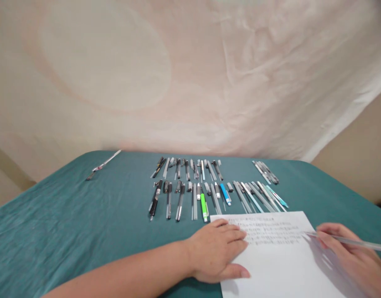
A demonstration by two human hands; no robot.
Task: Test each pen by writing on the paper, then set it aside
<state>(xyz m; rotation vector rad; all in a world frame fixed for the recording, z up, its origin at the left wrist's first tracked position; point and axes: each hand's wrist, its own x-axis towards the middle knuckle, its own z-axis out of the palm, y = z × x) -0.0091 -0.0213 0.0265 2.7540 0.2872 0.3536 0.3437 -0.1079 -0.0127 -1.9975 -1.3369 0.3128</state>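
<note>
A white sheet of paper lies at the front right, with several rows of handwriting across its upper part. My left hand rests flat on the sheet's left side, palm down, fingers stretched toward the right. A slim clear pen is pinched in my right hand, its tip at the right end of the written lines. The pen's rear end points off to the right edge of the view. Whether the tip touches the paper is too small to tell.
Two rows of pens and caps lie beyond the paper, among them a green pen and a blue pen. A small bundle of pens is at the back right. One long thin item lies far left on the green tablecloth.
</note>
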